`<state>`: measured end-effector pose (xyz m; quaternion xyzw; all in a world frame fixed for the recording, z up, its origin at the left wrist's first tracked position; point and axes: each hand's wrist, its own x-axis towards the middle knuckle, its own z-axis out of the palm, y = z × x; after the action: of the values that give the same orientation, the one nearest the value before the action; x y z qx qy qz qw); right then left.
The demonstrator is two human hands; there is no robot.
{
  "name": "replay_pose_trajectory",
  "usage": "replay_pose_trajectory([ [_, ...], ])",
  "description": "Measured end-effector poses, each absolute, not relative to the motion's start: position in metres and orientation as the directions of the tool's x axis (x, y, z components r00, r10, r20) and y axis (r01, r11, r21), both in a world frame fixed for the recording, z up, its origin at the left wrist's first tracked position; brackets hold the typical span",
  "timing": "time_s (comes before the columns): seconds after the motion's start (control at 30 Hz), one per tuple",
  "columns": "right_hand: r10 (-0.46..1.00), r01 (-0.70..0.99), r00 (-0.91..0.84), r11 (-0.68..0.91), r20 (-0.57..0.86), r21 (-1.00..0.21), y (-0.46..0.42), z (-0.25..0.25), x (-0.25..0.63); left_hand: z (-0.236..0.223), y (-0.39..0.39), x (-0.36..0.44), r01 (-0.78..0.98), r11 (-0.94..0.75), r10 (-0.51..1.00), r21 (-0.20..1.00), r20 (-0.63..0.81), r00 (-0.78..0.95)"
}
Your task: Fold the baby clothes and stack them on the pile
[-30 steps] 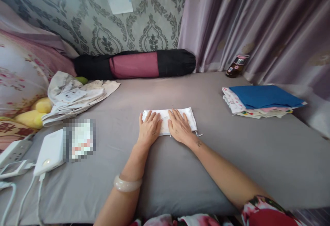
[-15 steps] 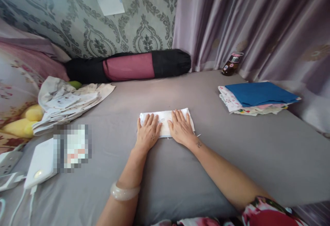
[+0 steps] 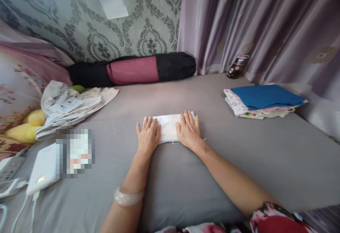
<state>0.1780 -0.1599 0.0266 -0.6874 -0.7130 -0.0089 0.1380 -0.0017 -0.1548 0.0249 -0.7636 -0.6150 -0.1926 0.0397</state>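
A white folded cloth [image 3: 169,128] with faint printed marks lies flat on the grey bed sheet [image 3: 172,176]. My left hand [image 3: 149,133] rests palm down over its left end, fingers stretched out. On the right end lies my right hand [image 3: 189,129], also flat with the fingers pointing away from me. Between the two hands the middle of the cloth shows. Short white ties or threads stick out at its near edge and right corner. What lies under the palms is hidden.
At the right sits a stack of folded cloths topped by a blue cloth [image 3: 267,96], with a brown bottle [image 3: 237,68] behind. A long black-and-pink bag [image 3: 132,70] lies along the wall. Leftward are rumpled pale clothes [image 3: 71,105], a yellow plush toy [image 3: 23,128] and a white power bank [image 3: 45,167] with cables.
My hands have slid apart, the left one leftward and the right one slightly rightward, so more of the cloth's middle shows. The cloth stays in place.
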Motion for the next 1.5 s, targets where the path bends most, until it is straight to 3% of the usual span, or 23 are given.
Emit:
replay_pose_trajectory([
  [0.13, 0.981, 0.987, 0.031, 0.000, 0.190, -0.159, -0.155, 0.023, 0.183, 0.024, -0.153, -0.003, 0.965, -0.186, 0.933, 0.183, 0.340, 0.116],
  [0.4, 0.997, 0.981, 0.055, -0.044, 0.054, -0.188, -0.152, 0.022, 0.185, 0.017, -0.148, -0.002, 0.980, -0.129, 0.986, 0.149, 0.125, 0.111],
  [0.57, 0.998, 0.971, 0.054, -0.048, 0.019, -0.233, -0.151, 0.026, 0.186, 0.018, -0.147, -0.004, 0.965, -0.123, 0.987, 0.231, 0.127, 0.095],
  [0.7, 0.999, 0.931, 0.007, -0.023, -0.046, -0.363, -0.138, 0.031, 0.203, 0.012, -0.142, -0.014, 0.928, -0.083, 0.966, 0.362, 0.259, -0.014],
  [0.8, 0.996, 0.822, 0.059, -0.086, -0.065, -0.562, -0.125, 0.039, 0.225, 0.014, -0.135, -0.026, 0.905, -0.006, 0.946, 0.425, 0.297, -0.133],
  [0.9, 0.967, 0.594, 0.195, -0.249, -0.163, -0.765, -0.118, 0.051, 0.246, 0.024, -0.130, -0.037, 0.872, 0.115, 0.971, 0.477, 0.131, -0.200],
  [0.97, 0.929, 0.452, 0.233, -0.365, -0.287, -0.814, -0.118, 0.058, 0.254, 0.033, -0.129, -0.043, 0.835, 0.194, 0.974, 0.514, -0.003, -0.225],
  [1.07, 0.880, 0.388, 0.250, -0.473, -0.403, -0.791, -0.121, 0.065, 0.256, 0.042, -0.129, -0.051, 0.759, 0.250, 0.966, 0.602, -0.104, -0.235],
  [1.23, 0.882, 0.465, 0.228, -0.471, -0.413, -0.750, -0.127, 0.064, 0.253, 0.050, -0.131, -0.054, 0.580, 0.339, 0.941, 0.741, -0.260, -0.218],
  [1.37, 0.939, 0.651, 0.158, -0.333, -0.307, -0.682, -0.129, 0.053, 0.254, 0.062, -0.134, -0.046, 0.500, 0.374, 0.927, 0.781, -0.319, -0.195],
  [1.5, 0.974, 0.755, 0.106, -0.210, -0.200, -0.621, -0.130, 0.047, 0.257, 0.076, -0.135, -0.038, 0.549, 0.330, 0.944, 0.768, -0.280, -0.175],
])
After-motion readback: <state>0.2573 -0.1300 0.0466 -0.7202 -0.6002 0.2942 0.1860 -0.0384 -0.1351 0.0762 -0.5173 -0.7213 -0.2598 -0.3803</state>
